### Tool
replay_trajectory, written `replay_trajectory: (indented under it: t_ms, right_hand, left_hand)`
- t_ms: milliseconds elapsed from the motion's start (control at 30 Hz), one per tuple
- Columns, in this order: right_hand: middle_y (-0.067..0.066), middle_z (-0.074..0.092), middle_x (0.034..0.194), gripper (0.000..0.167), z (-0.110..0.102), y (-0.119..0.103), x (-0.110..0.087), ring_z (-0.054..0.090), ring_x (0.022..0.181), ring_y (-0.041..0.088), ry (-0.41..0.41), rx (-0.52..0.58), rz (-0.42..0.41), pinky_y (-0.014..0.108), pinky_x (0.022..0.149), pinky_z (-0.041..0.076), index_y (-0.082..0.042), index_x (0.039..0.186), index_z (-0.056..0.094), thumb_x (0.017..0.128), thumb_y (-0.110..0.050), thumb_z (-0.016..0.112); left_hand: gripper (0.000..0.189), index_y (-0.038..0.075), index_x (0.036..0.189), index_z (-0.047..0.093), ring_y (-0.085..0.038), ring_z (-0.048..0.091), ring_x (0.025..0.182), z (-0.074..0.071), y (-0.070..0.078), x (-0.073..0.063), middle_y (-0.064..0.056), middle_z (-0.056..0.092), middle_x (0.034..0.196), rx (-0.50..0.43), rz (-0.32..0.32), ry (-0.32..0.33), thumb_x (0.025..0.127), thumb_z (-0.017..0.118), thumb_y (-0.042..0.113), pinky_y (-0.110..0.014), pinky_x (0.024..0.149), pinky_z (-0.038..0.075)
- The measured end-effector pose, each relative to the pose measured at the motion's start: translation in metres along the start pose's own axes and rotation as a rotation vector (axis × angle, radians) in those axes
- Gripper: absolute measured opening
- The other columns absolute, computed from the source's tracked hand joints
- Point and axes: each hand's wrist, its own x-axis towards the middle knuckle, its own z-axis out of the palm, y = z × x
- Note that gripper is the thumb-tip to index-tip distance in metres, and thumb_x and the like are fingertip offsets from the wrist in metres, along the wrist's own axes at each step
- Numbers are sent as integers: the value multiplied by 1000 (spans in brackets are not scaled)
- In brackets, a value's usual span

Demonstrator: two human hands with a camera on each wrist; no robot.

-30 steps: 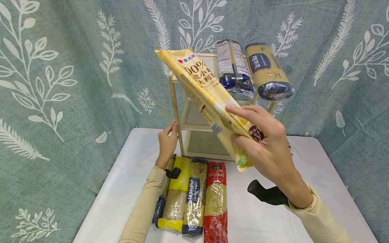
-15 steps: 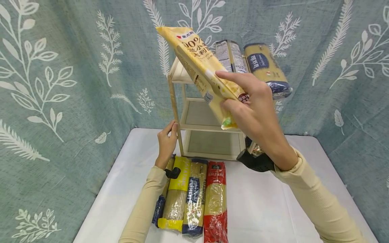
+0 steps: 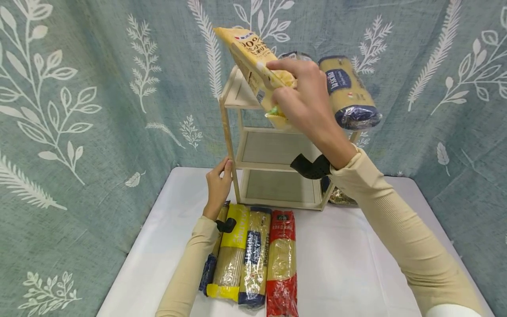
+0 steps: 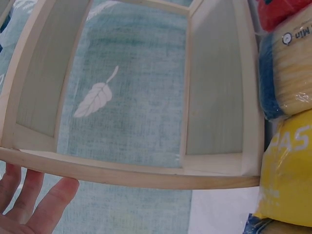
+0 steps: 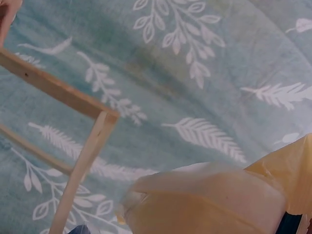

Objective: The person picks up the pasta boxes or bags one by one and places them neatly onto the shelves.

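Observation:
My right hand (image 3: pixel 303 88) grips the lower end of a yellow spaghetti packet (image 3: pixel 253 57), held tilted over the top of a small wooden shelf (image 3: pixel 239 92). Its blurred yellow wrapper (image 5: pixel 209 204) fills the bottom of the right wrist view. My left hand (image 3: pixel 218 182) pinches the shelf's left front post (image 3: pixel 229 141); in the left wrist view its fingertips (image 4: pixel 66 187) meet the post at the lower left. On the shelf top lie a yellow-and-blue pasta packet (image 3: pixel 342 88) and a second packet (image 3: pixel 295 56), mostly hidden behind my right hand.
Several pasta packets lie side by side before the shelf, among them a red one (image 3: pixel 281 264), a blue-ended one (image 3: pixel 255 259) and a yellow one (image 3: pixel 229 264). Another packet (image 3: pixel 342 197) sits by the shelf's right foot. A patterned curtain (image 3: pixel 99 110) surrounds the white table (image 3: pixel 348 264).
My right hand has carried the yellow spaghetti packet up, away and to the left, toward the shelf top. My left hand has stayed on the post.

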Motion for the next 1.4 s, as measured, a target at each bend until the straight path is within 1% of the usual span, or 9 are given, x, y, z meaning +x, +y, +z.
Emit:
replay_trajectory:
  t_ms: [100, 367, 567, 733, 900, 967, 1133, 1300, 1400]
  right_hand:
    - [2, 59, 125, 61, 7, -1, 13, 52, 86, 13, -20, -65, 34, 25, 49, 41, -18, 123, 66, 67, 4, 56]
    - [0, 55, 132, 57, 29, 2, 45, 34, 50, 13, -60, -194, 130, 21, 40, 27, -23, 125, 65, 76, 2, 49]
    - [2, 58, 128, 50, 46, 10, 58, 51, 77, 17, -58, -300, 177, 26, 57, 41, -22, 129, 62, 84, -6, 49]
    - [14, 50, 130, 55, 59, 11, 56, 50, 100, 26, -93, -425, 160, 38, 74, 49, -26, 137, 53, 85, -9, 46]
    - [21, 38, 142, 36, 70, 5, 55, 43, 118, 39, -119, -515, 145, 46, 86, 48, -19, 115, 63, 85, -10, 43]
    - [23, 43, 136, 28, 74, 3, 56, 45, 115, 41, -134, -569, 144, 47, 84, 49, -14, 105, 62, 86, -11, 41]
    - [23, 48, 119, 36, 85, -4, 62, 51, 100, 38, -197, -751, 142, 43, 75, 52, -12, 114, 63, 89, -17, 37]
    - [27, 45, 127, 39, 92, -10, 70, 44, 113, 35, -266, -854, 151, 45, 85, 44, -15, 118, 63, 91, -20, 35]
    - [26, 46, 125, 40, 93, -10, 71, 44, 111, 34, -282, -887, 157, 45, 81, 46, -18, 121, 61, 92, -23, 34]
  left_hand:
    - [35, 3, 121, 65, -27, 66, 92, 0, -1, 0, -17, 68, 108, -3, 5, -3, 99, 52, 26, -27, 52, 57]
    - [36, 0, 122, 63, -27, 66, 92, 0, -1, 0, -19, 67, 107, -11, 14, -5, 99, 52, 25, -27, 53, 57]
    - [35, 0, 122, 63, -27, 67, 91, 2, -1, 2, -18, 68, 106, 14, 33, 6, 99, 53, 25, -27, 52, 57]
    - [34, 1, 122, 64, -28, 66, 93, 2, -1, 0, -18, 67, 109, -6, 15, -6, 99, 53, 24, -28, 53, 57]
    - [36, 4, 122, 64, -25, 66, 94, -1, 0, 1, -17, 68, 108, -12, -3, -11, 99, 52, 28, -27, 53, 57]
    - [35, 4, 122, 65, -26, 66, 94, -3, -1, 1, -17, 68, 108, -10, 1, -10, 99, 52, 27, -28, 53, 57]
    - [34, 4, 119, 67, -27, 66, 95, -4, -2, 2, -17, 67, 110, 0, 16, -2, 99, 52, 27, -30, 54, 58]
    - [34, 4, 121, 65, -28, 65, 97, -1, -1, 1, -18, 66, 112, -15, 5, -4, 99, 51, 26, -30, 56, 58]
    - [33, 4, 122, 65, -28, 65, 97, 0, -1, 1, -17, 66, 112, -20, 0, -5, 99, 52, 24, -31, 56, 58]
